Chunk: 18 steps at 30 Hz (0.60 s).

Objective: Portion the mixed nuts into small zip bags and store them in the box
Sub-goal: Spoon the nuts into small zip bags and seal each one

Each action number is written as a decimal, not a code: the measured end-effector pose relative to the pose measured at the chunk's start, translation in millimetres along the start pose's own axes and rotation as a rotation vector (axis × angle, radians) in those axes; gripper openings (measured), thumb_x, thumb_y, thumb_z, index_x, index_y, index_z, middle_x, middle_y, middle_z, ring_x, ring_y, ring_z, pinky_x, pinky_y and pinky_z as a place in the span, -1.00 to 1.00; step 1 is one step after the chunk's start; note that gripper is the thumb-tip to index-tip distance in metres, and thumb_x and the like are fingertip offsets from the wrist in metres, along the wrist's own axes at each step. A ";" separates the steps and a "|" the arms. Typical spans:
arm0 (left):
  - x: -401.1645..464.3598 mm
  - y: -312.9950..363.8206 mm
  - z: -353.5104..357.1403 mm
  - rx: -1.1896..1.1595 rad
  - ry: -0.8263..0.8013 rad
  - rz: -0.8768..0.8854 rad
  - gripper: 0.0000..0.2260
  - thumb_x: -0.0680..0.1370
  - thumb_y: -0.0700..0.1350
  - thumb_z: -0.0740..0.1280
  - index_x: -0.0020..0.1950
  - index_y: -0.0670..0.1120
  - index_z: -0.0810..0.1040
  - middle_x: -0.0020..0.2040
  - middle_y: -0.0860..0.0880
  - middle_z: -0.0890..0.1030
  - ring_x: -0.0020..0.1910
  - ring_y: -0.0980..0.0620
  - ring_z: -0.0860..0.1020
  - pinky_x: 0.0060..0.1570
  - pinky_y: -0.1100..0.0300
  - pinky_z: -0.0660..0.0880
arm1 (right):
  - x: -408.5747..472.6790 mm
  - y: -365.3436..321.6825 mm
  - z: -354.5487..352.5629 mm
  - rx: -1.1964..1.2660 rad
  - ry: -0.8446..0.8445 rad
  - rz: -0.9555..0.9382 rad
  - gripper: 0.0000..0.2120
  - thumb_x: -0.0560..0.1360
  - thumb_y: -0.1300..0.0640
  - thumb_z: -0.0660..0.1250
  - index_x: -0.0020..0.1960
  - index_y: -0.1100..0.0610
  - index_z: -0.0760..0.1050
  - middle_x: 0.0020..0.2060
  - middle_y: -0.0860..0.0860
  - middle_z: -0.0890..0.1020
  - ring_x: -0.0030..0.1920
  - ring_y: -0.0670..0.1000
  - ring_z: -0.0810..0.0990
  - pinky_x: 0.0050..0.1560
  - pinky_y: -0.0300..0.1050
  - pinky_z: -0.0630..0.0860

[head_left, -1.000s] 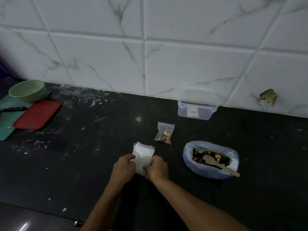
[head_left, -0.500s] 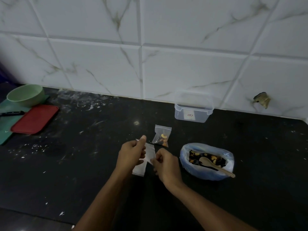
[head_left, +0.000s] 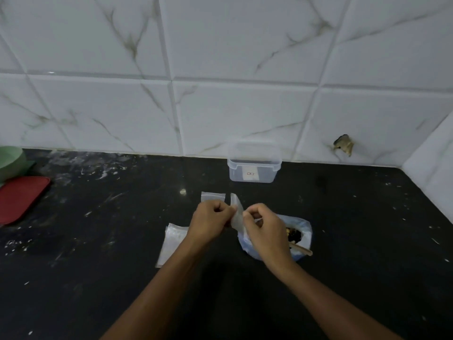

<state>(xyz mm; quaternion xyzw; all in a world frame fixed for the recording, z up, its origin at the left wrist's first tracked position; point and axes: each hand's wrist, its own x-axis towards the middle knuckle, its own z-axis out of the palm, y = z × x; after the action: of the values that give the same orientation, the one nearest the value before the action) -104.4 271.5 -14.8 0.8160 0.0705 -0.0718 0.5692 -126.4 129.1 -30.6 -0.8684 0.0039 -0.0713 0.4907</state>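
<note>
Head view: left hand (head_left: 212,223) and right hand (head_left: 266,229) both pinch empty zip bag (head_left: 236,213), raised mid-counter. Nut bag (head_left: 297,235) with spoon just right. Filled bag (head_left: 212,196) behind hands, mostly hidden. Box (head_left: 253,168) at counter's back edge looks empty; most portioning left.

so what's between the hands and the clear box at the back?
Head view: a small zip bag lies just beyond the left hand; past it, only bare black counter up to the clear box.
</note>
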 end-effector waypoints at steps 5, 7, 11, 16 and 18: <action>4.6 9.4 28.7 -0.164 -0.167 -0.017 -0.80 0.62 -0.12 0.29 -0.16 -0.15 0.59 -0.23 -0.10 0.64 -0.23 0.03 0.62 -0.20 0.17 0.59 | 13.3 7.4 -21.5 0.143 -0.043 0.171 -0.93 0.53 0.06 0.36 -0.11 0.01 0.57 -0.25 -0.04 0.66 -0.19 -0.09 0.66 -0.13 -0.11 0.63; 5.3 10.8 37.5 -0.238 -0.211 -0.052 -0.76 0.63 -0.07 0.27 -0.16 -0.14 0.60 -0.23 -0.11 0.64 -0.21 0.00 0.63 -0.20 0.15 0.59 | 13.1 11.8 -29.3 0.162 -0.072 0.207 -0.96 0.54 0.12 0.36 -0.09 0.01 0.57 -0.23 -0.04 0.67 -0.19 -0.11 0.67 -0.21 -0.23 0.62; 5.1 10.2 51.4 -0.262 -0.261 -0.047 -0.71 0.65 -0.07 0.22 -0.06 -0.26 0.60 -0.11 -0.29 0.63 -0.08 -0.15 0.62 0.09 -0.12 0.58 | 10.9 19.1 -41.8 0.186 -0.076 0.240 -0.93 0.54 0.20 0.35 -0.04 0.09 0.60 -0.21 0.00 0.68 -0.16 -0.06 0.67 -0.19 -0.25 0.62; 4.8 10.1 59.6 -0.241 -0.288 -0.024 -0.72 0.67 -0.10 0.18 -0.06 -0.22 0.60 -0.12 -0.25 0.63 -0.10 -0.11 0.60 0.11 -0.13 0.56 | 8.7 20.4 -50.8 0.136 -0.095 0.259 -0.88 0.56 0.21 0.31 0.02 0.13 0.62 -0.15 0.01 0.67 -0.10 -0.06 0.65 -0.09 -0.21 0.62; 5.1 10.4 60.7 -0.224 -0.285 -0.006 -0.74 0.67 -0.13 0.18 -0.09 -0.18 0.60 -0.17 -0.16 0.63 -0.13 -0.05 0.61 0.08 -0.07 0.57 | 8.1 19.2 -52.5 0.134 -0.095 0.251 -0.88 0.57 0.19 0.31 0.02 0.13 0.62 -0.15 0.01 0.67 -0.10 -0.06 0.65 -0.06 -0.20 0.62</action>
<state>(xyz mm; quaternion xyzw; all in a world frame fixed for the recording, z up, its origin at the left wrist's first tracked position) -99.6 211.1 -27.0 0.7289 -0.0008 -0.1801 0.6605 -123.9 73.8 -19.3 -0.8287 0.0843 0.0318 0.5524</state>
